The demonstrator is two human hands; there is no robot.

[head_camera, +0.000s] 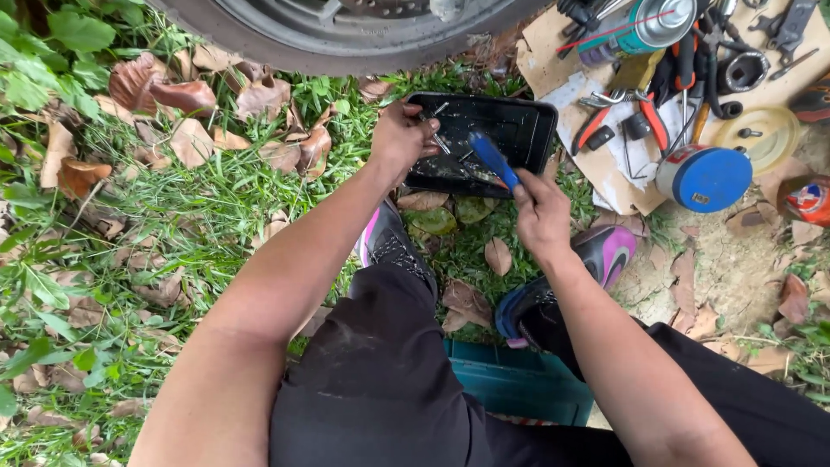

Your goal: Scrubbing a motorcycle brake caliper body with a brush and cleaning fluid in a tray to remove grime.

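Observation:
A black plastic tray (529, 121) lies on the grass in front of me, with dark liquid and small metal parts in it. My left hand (399, 137) is closed on a small metal part (438, 138) over the tray's left side. My right hand (541, 212) grips a blue-handled brush (494, 159) whose tip points into the tray, close to the metal part. Both forearms reach forward over my knees in black trousers.
A tyre (346, 35) stands just behind the tray. To the right, cardboard (609, 173) carries pliers (618, 117), a spray can (644, 26), sockets and a blue-lidded tin (705, 177). Grass and dry leaves cover the left. I sit on a teal crate (519, 380).

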